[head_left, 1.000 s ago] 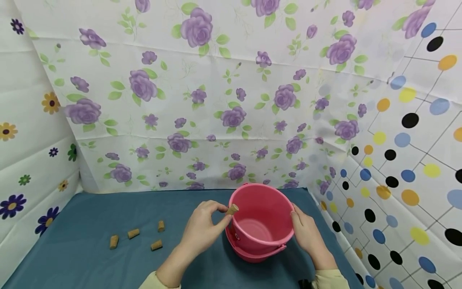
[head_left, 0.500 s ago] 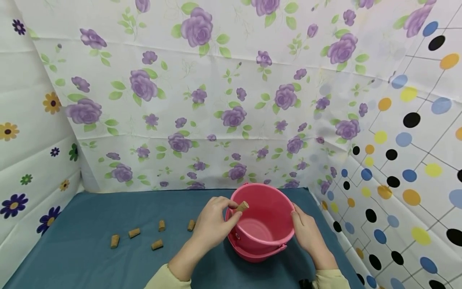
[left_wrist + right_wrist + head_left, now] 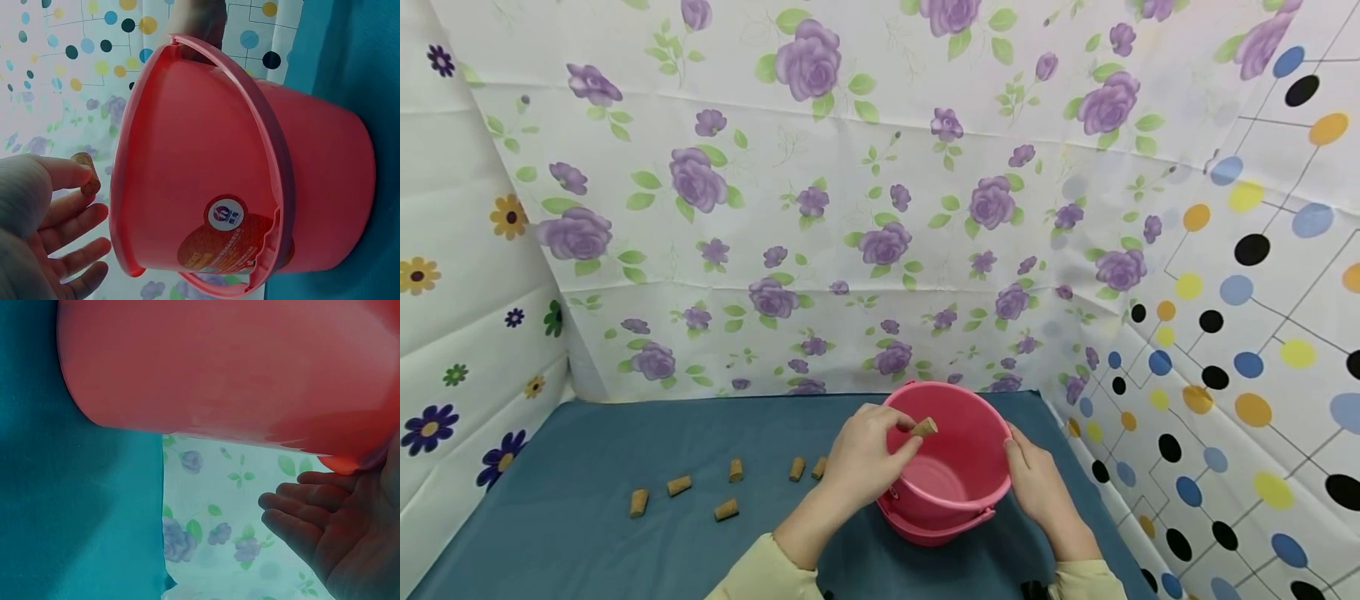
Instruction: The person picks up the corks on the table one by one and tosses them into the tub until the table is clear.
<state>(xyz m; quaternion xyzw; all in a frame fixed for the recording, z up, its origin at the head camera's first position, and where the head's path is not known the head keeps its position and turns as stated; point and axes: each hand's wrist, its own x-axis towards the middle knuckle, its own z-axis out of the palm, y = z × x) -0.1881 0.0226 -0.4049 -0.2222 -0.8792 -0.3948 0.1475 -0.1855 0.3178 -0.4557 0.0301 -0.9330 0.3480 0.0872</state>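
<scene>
Between thumb and index finger my left hand (image 3: 867,450) pinches a cork (image 3: 925,427), held over the mouth of a pink bucket (image 3: 936,492). In the left wrist view the cork (image 3: 87,175) sits just outside the rim line, above the opening, and the other fingers spread away from it. My right hand (image 3: 1041,479) holds the bucket's right rim, thumb at the edge. Seen from the right wrist, that hand's other fingers (image 3: 300,512) lie fairly straight beside the outer wall. The bucket stands upright, its handle (image 3: 275,137) hanging down and a label (image 3: 225,215) on its side.
Several corks lie on the blue cloth (image 3: 587,533) to the left, among them one cork (image 3: 638,502) farthest left and another cork (image 3: 797,468) near my left forearm. Floral sheeting (image 3: 820,208) hangs behind; a dotted sheet (image 3: 1217,400) closes the right side.
My left hand has moved right with the cork, from the bucket's left rim to over its opening. Two corks behind that hand have come into view. My right hand stays put.
</scene>
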